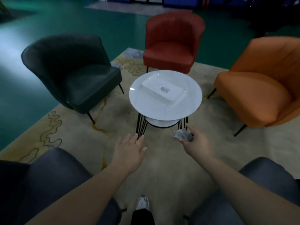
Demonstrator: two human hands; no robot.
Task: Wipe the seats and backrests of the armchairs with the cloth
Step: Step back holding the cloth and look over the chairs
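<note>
Three armchairs, dark, red and orange, ring a round table; the right hand grasps a crumpled grey cloth, probably bunched ready for wiping; the left hand hangs released, fingers straight; a white tray on the table holds only a small greyish item, too blurred to name.

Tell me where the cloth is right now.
In the head view, the cloth is bunched in the right hand, low and right of centre, just in front of the round white table and its black wire legs.
</note>
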